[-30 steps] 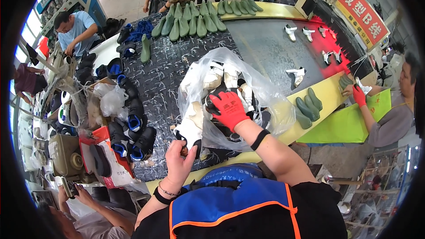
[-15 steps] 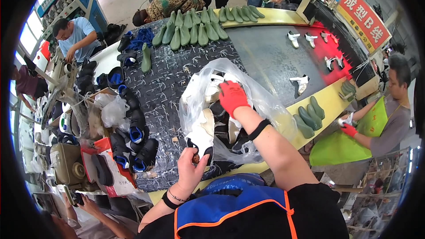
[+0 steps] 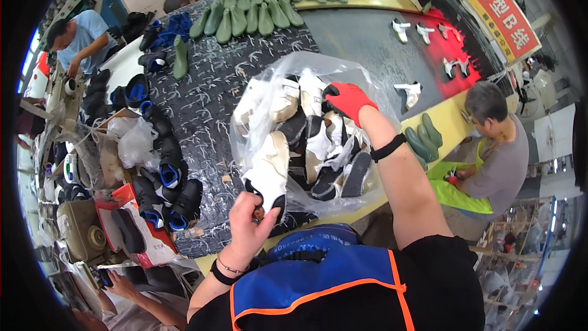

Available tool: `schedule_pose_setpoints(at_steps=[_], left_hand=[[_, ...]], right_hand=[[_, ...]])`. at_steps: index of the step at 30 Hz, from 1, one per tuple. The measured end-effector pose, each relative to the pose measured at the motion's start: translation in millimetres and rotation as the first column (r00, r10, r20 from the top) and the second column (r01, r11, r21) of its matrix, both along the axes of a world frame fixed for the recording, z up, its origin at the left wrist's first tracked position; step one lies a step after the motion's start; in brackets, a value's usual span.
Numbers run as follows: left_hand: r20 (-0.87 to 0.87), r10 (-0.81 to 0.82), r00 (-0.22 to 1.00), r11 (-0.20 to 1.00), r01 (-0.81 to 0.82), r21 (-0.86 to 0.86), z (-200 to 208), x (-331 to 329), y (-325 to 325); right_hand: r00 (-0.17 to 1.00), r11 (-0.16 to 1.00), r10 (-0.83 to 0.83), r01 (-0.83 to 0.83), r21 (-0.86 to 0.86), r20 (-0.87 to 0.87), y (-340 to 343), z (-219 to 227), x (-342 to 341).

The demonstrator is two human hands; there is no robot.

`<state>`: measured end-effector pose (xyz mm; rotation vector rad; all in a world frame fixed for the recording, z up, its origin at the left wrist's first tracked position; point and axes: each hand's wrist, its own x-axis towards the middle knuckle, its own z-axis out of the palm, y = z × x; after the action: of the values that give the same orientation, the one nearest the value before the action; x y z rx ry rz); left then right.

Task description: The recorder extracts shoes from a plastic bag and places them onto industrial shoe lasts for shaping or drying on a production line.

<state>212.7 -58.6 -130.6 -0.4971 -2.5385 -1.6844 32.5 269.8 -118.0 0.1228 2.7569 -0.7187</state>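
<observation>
My left hand [image 3: 250,216], bare, pinches the dark heel end of a white shoe upper [image 3: 271,162] whose toe points away from me. In front of me a clear plastic bag [image 3: 367,79] lies open, holding several white and black shoe uppers [image 3: 317,141] piled at different angles. At the bag's far right side is my right hand [image 3: 350,101] in a red glove, its fingers curled on the dark end of another white upper [image 3: 312,93]. The fingertips are partly hidden there.
Green shoe lasts [image 3: 245,15] stand in rows at the far side; more lasts [image 3: 422,138] lie at right. White uppers [image 3: 409,94] rest on the grey conveyor [image 3: 355,49], under red light farther right. Black shoes [image 3: 177,199] line the left. A co-worker [image 3: 499,141] sits at right.
My right hand has shifted right within the bag, and the bag's mouth is spread wider, showing more uppers. My left hand keeps its white upper. The co-worker at right has bent down.
</observation>
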Motion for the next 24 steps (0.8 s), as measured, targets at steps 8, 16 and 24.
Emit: schedule_pose_setpoints(at_steps=[8, 16, 24], left_hand=[[0.021, -0.129, 0.991, 0.992, 0.129, -0.004, -1.1, 2.6, 14.6], [0.042, -0.150, 0.988, 0.987, 0.152, -0.051, 0.0, 11.8, 22.8], [0.100, -0.097, 0.990, 0.990, 0.106, -0.092, 0.2, 16.2, 11.2]], right_hand=[[0.959, 0.804, -0.280, 0.207, 0.557, 0.048, 75.1, -17.9, 61.5], [0.989, 0.798, -0.136, 0.146, 0.585, -0.062, 66.6, -9.2, 98.7], [0.896, 0.890, 0.393, -0.427, 0.161, 0.204, 24.2, -29.6, 166.4]])
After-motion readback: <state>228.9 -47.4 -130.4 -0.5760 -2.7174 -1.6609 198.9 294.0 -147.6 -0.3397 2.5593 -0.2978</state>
